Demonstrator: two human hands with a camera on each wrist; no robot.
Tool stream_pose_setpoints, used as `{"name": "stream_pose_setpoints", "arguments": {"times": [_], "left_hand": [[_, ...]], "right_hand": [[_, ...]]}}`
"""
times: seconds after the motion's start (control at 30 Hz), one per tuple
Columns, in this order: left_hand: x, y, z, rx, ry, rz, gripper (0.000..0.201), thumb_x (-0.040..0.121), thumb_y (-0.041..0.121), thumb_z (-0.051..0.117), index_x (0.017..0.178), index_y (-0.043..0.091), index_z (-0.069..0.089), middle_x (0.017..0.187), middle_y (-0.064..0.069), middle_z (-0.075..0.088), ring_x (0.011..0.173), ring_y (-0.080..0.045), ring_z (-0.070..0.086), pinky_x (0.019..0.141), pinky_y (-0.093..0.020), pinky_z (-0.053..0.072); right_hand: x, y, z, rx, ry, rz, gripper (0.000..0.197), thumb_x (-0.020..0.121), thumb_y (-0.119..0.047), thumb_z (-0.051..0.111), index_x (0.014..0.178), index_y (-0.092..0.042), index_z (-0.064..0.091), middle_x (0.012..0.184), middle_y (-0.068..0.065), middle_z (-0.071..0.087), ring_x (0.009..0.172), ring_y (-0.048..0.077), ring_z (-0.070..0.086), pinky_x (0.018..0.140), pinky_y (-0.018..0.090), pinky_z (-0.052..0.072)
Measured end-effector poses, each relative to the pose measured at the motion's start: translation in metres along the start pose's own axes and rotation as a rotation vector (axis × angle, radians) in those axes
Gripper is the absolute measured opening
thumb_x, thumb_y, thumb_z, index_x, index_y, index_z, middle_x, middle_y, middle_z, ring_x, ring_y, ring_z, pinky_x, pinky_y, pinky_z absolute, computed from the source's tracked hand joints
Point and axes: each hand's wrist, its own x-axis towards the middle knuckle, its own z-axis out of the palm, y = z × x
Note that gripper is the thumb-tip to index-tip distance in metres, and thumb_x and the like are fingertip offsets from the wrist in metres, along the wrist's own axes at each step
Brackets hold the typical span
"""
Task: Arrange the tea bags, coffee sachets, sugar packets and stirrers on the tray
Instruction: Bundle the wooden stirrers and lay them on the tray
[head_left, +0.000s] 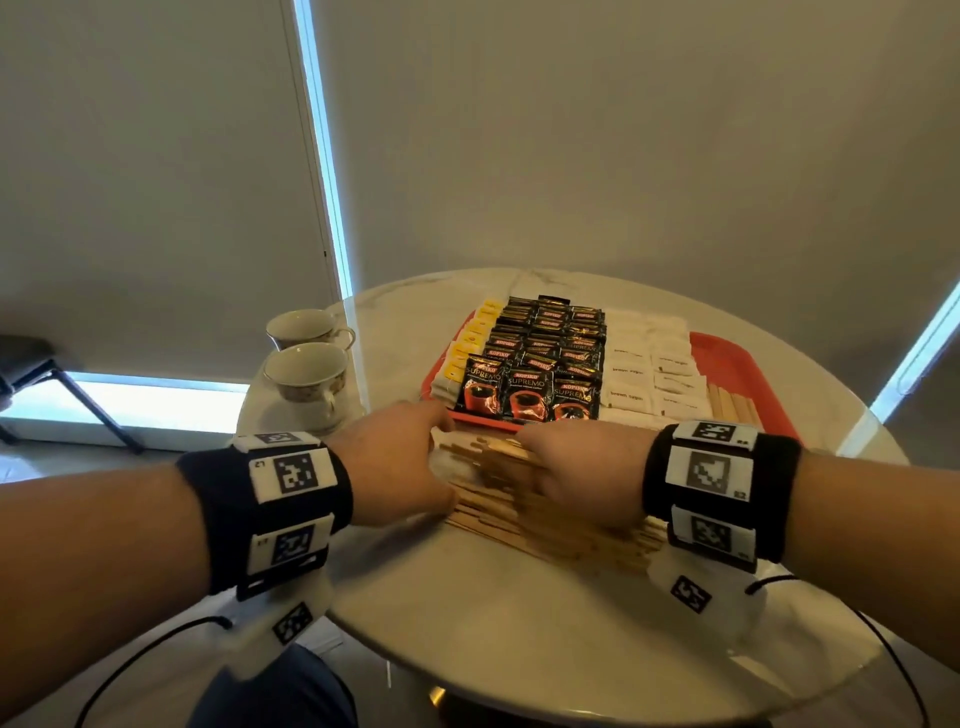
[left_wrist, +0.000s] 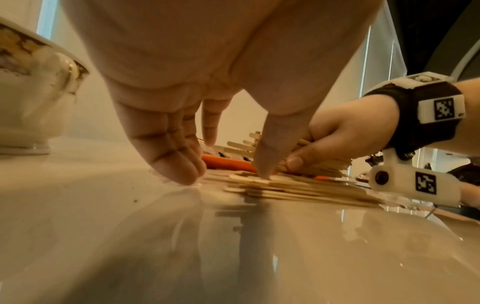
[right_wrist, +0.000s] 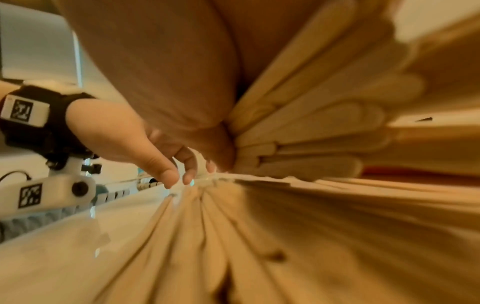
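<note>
Your right hand (left_wrist: 335, 135) is gripping a bundle from the stirrers (head_left: 545, 519) piled on the counter (head_left: 467, 597) before the tray (head_left: 737, 358); your left hand (head_left: 395, 462), fingers straight, is squaring their ends. Being light, stiff and slippery, they are likely needing a mid-length grip.

Daylight glows blue-white through the window strips at my ten and two o'clock; the room itself is dim and warm. The glossy table (left_wrist: 259, 257) mirrors my fingers (left_wrist: 179, 164) and throws glare. My right-wrist view smears the stirrers (right_wrist: 324, 127) into blur, and edges bow everywhere.
</note>
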Motion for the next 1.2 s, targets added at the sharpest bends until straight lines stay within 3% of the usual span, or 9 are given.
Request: {"name": "stream_pose_setpoints", "arguments": {"times": [0.17,0.3,0.4,0.53,0.63,0.77,0.93,1.1,1.2], "left_hand": [[0.012,-0.001,-0.01,-0.186,0.175,0.008,0.057,0.088,0.041,0.078,0.139,0.032,0.052,0.12,0.011,0.058,0.097,-0.006,0.062,0.075,-0.023,0.051],[0.028,0.01,-0.02,-0.437,0.322,0.059,0.048,0.096,0.033,0.07,0.142,0.026,0.058,0.13,0.009,0.065,0.111,-0.01,0.066,0.1,-0.037,0.055],[0.041,0.021,-0.024,-0.524,0.391,0.075,0.043,0.096,0.026,0.071,0.138,0.026,0.063,0.131,0.008,0.066,0.113,-0.009,0.065,0.101,-0.033,0.052],[0.056,0.027,-0.027,-0.679,0.439,0.072,0.034,0.095,0.023,0.072,0.128,0.027,0.071,0.124,0.007,0.071,0.116,-0.012,0.066,0.107,-0.042,0.052],[0.064,0.03,-0.033,-0.808,0.46,0.116,0.035,0.097,0.021,0.071,0.131,0.027,0.069,0.12,0.007,0.074,0.114,-0.012,0.069,0.105,-0.046,0.054],[0.073,0.042,-0.043,-0.958,0.464,0.215,0.033,0.101,0.012,0.065,0.133,0.023,0.067,0.119,0.006,0.076,0.112,-0.013,0.072,0.101,-0.043,0.058],[0.091,0.062,-0.053,-1.022,0.491,0.334,0.042,0.103,0.001,0.056,0.142,0.017,0.059,0.125,0.002,0.074,0.112,-0.014,0.073,0.098,-0.039,0.059],[0.115,0.077,-0.063,-0.891,0.509,0.419,0.031,0.102,0.002,0.054,0.114,0.02,0.077,0.116,0.006,0.077,0.109,-0.009,0.072,0.101,-0.037,0.058],[0.131,0.077,-0.066,-0.836,0.526,0.46,0.032,0.1,0.002,0.056,0.113,0.02,0.079,0.11,0.004,0.079,0.106,-0.011,0.074,0.1,-0.038,0.059]], "right_hand": [[0.005,0.006,-0.012,0.13,0.093,0.049,0.015,0.104,-0.023,0.047,0.118,-0.022,0.053,0.1,-0.003,0.06,0.087,0.015,0.058,0.071,0.029,0.048],[0.008,0.011,-0.024,0.376,0.185,0.048,0.011,0.105,-0.03,0.049,0.114,-0.026,0.053,0.095,0.0,0.064,0.083,0.019,0.065,0.07,0.034,0.056],[0.011,0.012,-0.027,0.584,0.19,0.046,0.009,0.106,-0.031,0.049,0.112,-0.026,0.053,0.091,0.005,0.068,0.068,0.015,0.067,0.066,0.035,0.063],[0.015,0.019,-0.027,0.669,0.243,0.006,0.009,0.105,-0.033,0.05,0.111,-0.029,0.056,0.088,0.002,0.067,0.063,0.012,0.062,0.06,0.032,0.058],[0.019,0.024,-0.028,0.979,0.275,-0.048,0.009,0.103,-0.036,0.055,0.107,-0.028,0.058,0.081,0.007,0.06,0.052,0.011,0.051,0.05,0.029,0.049],[0.027,0.033,-0.038,1.083,0.334,-0.116,0.031,0.092,-0.043,0.071,0.099,-0.016,0.057,0.065,0.001,0.051,0.048,0.012,0.045,0.047,0.027,0.044],[0.04,0.045,-0.049,1.077,0.324,-0.11,0.034,0.095,-0.044,0.067,0.088,-0.013,0.056,0.056,0.001,0.051,0.044,0.017,0.045,0.047,0.029,0.045],[0.057,0.056,-0.064,1.354,0.268,-0.081,0.029,0.096,-0.037,0.067,0.095,-0.011,0.056,0.057,0.003,0.05,0.046,0.017,0.046,0.047,0.029,0.046],[0.068,0.065,-0.072,1.443,0.26,-0.106,0.028,0.097,-0.034,0.066,0.084,-0.014,0.051,0.056,0.003,0.041,0.044,0.017,0.038,0.046,0.027,0.042]]}}
